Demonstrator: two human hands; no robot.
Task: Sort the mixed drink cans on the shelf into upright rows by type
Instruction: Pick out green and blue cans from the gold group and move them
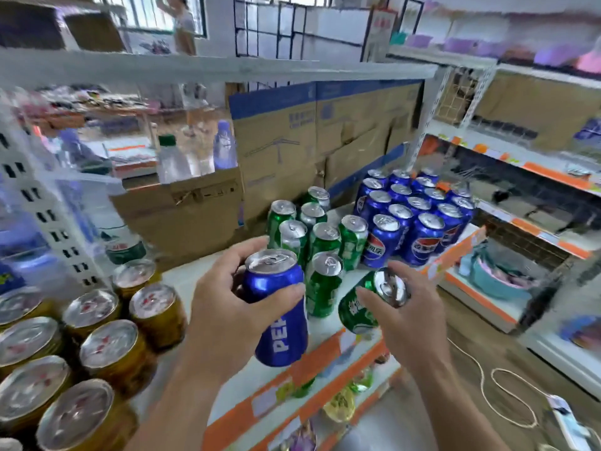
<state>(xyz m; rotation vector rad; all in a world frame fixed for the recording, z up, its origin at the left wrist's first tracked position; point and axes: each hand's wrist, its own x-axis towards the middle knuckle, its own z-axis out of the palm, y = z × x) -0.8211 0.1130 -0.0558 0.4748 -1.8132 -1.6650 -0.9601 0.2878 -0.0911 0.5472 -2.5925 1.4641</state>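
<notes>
The sorting is looking nearly done. Blue cans [413, 209] are standing in rows on the right of the shelf [185, 281], green cans [312, 232] in the middle, gold cans [97, 340] on the left. The left hand [224, 314] is curling its fingers round one blue can [279, 320], holding it upright over the front edge. The right hand [413, 323] is gripping a tilted green can [364, 304]. Both are needing a row.

The blue can [276, 307] carries white lettering; the green can [353, 316] beside it has pale markings. Near left, gold cans [107, 349] show silver tops flecked red. Far right, the blue row [419, 229] wears red-white-blue roundels. Orange strips edge the white shelf [328, 353].
</notes>
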